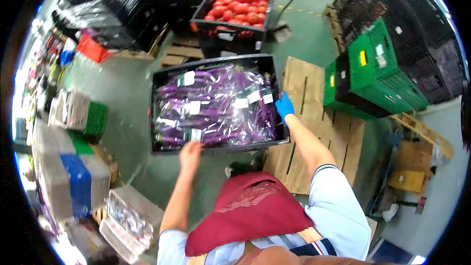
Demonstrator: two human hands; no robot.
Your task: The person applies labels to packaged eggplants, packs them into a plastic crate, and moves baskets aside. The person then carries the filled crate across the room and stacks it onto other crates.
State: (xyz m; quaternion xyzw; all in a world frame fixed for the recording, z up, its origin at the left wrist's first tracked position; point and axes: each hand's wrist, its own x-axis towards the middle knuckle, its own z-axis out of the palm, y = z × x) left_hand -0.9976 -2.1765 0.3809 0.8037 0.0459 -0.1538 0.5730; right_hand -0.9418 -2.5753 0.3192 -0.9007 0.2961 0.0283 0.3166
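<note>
A black plastic crate (223,149) full of long purple eggplants (216,103) in clear, labelled plastic bags is in front of my body. My right hand (284,106), in a blue glove, is closed on the crate's right rim. At the near rim, left of centre, my bare left hand (190,154) is curled over the edge beside a white label; it is slightly blurred and its fingertips are partly hidden.
Beyond stands a black crate of red tomatoes (239,6). A wooden pallet (304,132) lies at my right, next to stacked green crates (375,68). White boxes with blue tape (76,181) and an open polystyrene box (127,221) are at left.
</note>
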